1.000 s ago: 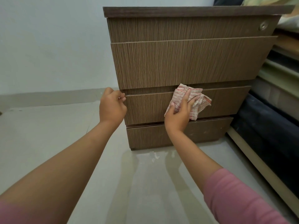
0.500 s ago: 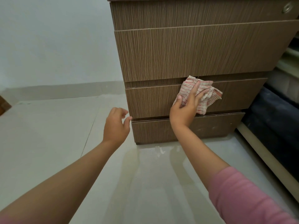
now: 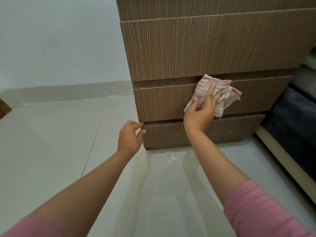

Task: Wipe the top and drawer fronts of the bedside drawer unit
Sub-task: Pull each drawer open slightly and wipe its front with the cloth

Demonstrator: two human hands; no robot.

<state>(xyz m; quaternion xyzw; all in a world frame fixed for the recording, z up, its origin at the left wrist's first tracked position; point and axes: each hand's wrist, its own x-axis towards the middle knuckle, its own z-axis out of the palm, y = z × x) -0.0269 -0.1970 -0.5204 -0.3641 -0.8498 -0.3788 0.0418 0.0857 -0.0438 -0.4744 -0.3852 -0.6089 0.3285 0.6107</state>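
A brown wood-grain drawer unit (image 3: 196,48) stands on the floor; its top is out of view. My right hand (image 3: 201,112) presses a crumpled white cloth with red stripes (image 3: 227,94) flat against the third drawer front (image 3: 160,103), fingers spread over it and thumb on its left edge. My left hand (image 3: 130,135) is by the left end of the bottom drawer front (image 3: 222,132), fingers loosely open, fingertips at that drawer's top corner and holding nothing.
Pale tiled floor (image 3: 59,151) stretches to the left and toward me, with a plain wall (image 3: 51,40) behind. To the right of the unit lies a dark mattress or bed edge (image 3: 294,127) with a beige base strip (image 3: 282,161).
My left hand let go of the third drawer's left edge and dropped to the bottom drawer's left corner. The right hand stays pressing the cloth on the drawer front. The view tilted down.
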